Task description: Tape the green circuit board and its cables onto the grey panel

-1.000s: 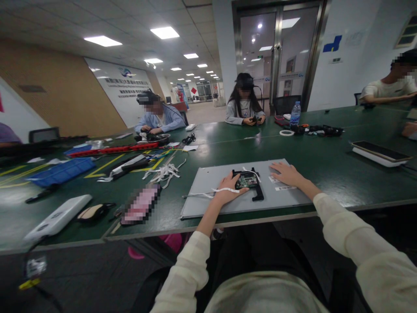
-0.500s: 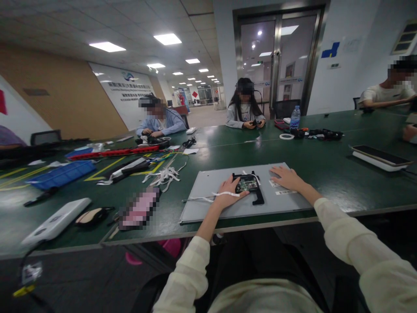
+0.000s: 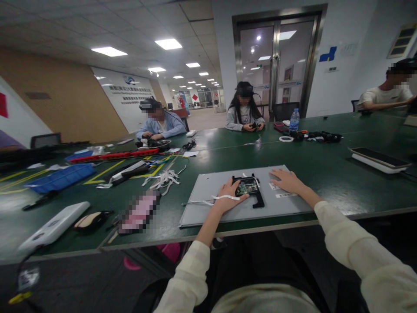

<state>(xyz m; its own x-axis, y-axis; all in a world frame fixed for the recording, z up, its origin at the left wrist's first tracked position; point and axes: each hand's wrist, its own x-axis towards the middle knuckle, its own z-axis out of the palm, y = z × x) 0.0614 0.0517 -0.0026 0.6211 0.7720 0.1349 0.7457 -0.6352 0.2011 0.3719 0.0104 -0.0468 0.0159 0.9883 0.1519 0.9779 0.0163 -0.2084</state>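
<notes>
A flat grey panel (image 3: 208,187) lies on the table near its front edge. On its middle is a black bracket (image 3: 259,201) framing a green circuit board (image 3: 248,187). My left hand (image 3: 227,195) rests on the left side of the board and bracket, thumb and fingers apart. A white strip (image 3: 224,197) crosses the back of that hand, and a thin cable (image 3: 197,201) runs off to its left. My right hand (image 3: 286,180) lies flat with spread fingers on the panel's right part, beside a white barcode label (image 3: 286,195).
To the left lie a pink pouch-like item (image 3: 140,213), a computer mouse (image 3: 89,220), a white power strip (image 3: 54,226), white strips (image 3: 166,179) and a blue tray (image 3: 60,177). A white box-like device (image 3: 379,160) sits at right. Several people work around the green table (image 3: 312,161).
The view has shifted very slightly. Both hands keep their places on the panel and board.
</notes>
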